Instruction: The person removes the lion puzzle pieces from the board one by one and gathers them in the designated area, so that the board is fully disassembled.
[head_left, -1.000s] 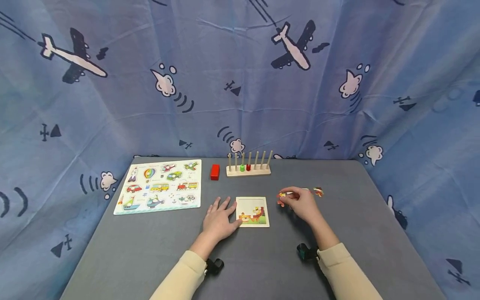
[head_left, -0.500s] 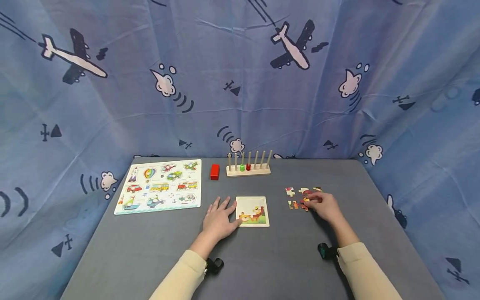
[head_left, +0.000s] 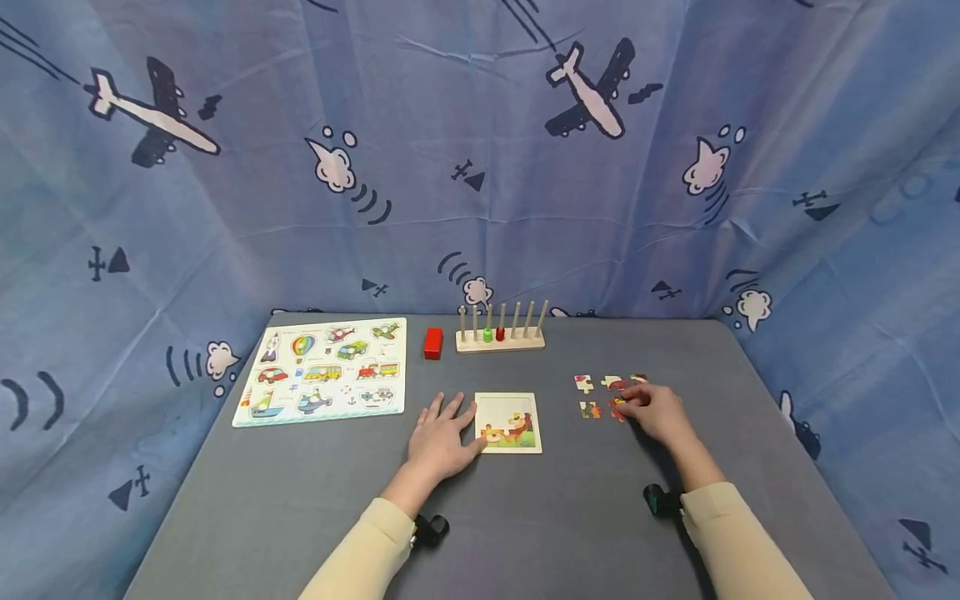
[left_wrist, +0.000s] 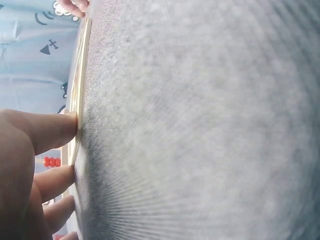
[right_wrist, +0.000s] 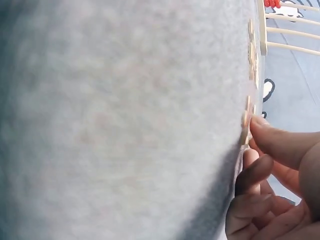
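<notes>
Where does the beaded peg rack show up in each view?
Head: the peg rack stands near the table's far edge, just right of centre.
Left wrist: at left, partly hidden; its red beads show between thumb and forefinger of the left hand.
Right wrist: top right corner, cut off.
Shared landmark: the blue patterned curtain.

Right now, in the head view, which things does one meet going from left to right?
Rectangular white vehicle-picture board, red rectangular block, square cream animal-picture puzzle tray, small flat multicoloured puzzle pieces.
</notes>
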